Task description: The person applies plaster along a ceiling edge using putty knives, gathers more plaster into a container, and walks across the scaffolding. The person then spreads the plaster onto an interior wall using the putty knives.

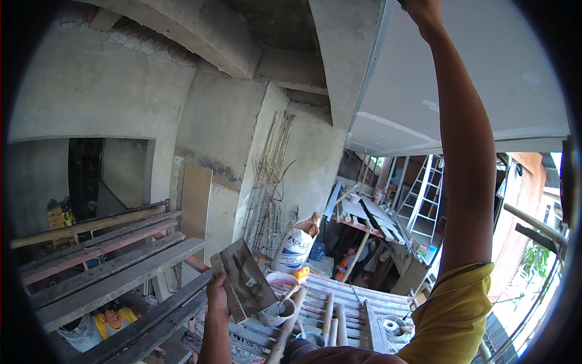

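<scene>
My left hand [218, 296] grips the near left edge of a flat rectangular plasterer's hawk [259, 279], which is tilted and has grey compound smeared on its face. High at the top edge, my right hand [424, 15] is raised on an outstretched arm beside a white ceiling panel [394, 79]. Its fingers are curled around something dark, mostly cut off by the frame, so its kind is hidden. A perforated corner strip [377, 45] runs along the panel's edge, close to that hand. Below the hawk stands a bucket [277, 313] with pale residue.
Wooden planks [121, 267] form a raised platform at left; a person in a yellow shirt [115, 320] is beneath. A white sack [295, 247], rolls of tape [391, 326] and loose poles [333, 315] lie ahead. A ladder [420, 197] stands farther off, near a person in orange [347, 261].
</scene>
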`<act>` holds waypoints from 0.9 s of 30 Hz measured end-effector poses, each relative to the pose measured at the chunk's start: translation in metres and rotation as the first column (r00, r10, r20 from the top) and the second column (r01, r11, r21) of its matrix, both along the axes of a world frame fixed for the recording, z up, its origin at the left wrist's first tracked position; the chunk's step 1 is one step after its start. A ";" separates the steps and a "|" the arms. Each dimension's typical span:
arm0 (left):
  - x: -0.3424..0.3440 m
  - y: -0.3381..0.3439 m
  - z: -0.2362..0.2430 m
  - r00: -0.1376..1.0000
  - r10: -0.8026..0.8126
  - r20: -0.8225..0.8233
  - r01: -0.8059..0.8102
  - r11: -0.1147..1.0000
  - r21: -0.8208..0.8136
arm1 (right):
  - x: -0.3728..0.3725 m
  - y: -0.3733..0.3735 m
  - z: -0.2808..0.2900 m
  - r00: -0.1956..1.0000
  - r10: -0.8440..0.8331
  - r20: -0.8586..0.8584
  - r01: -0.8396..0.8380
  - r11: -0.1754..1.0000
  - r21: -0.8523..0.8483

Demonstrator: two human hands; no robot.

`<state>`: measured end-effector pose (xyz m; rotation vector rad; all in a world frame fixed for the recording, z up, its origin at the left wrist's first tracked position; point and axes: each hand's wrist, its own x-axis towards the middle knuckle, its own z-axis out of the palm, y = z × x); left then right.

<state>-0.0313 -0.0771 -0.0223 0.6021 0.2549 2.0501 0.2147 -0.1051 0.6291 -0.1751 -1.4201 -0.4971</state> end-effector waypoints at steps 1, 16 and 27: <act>0.000 0.001 -0.002 1.000 0.002 0.000 -0.002 1.000 -0.002 | -0.005 -0.001 0.002 1.000 0.002 0.005 -0.003 1.000 0.028; -0.004 0.012 -0.015 0.998 0.054 -0.015 -0.055 0.996 -0.076 | 0.009 0.023 -0.020 0.989 0.023 -0.147 -0.019 0.999 0.030; 0.005 0.004 -0.001 0.996 0.058 -0.070 -0.064 0.994 -0.085 | -0.019 0.020 0.024 0.981 -0.182 -0.061 0.192 0.951 0.243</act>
